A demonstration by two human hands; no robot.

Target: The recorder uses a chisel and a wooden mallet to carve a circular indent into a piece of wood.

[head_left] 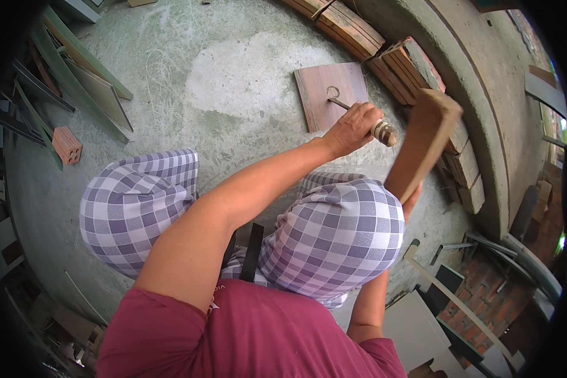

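My left hand (357,126) is closed round a chisel (384,133). Its thin metal shaft slants down to a square, brown, wood-grained board (318,113) on the floor. The tip touches or nearly touches a small ring mark (332,92) on that board. A thick wooden block (424,142) is raised at the right, its upper end near the chisel's handle but apart from it. Gripping the block's lower end is my right hand (412,203), mostly hidden behind the block and my right knee.
Stacked hollow bricks (400,66) line a concrete ledge (494,126) beyond the board. At the left, long boards (85,75) lean near a single brick (67,145). Boards and metal frames (485,252) lie at the lower right. My knees flank the work.
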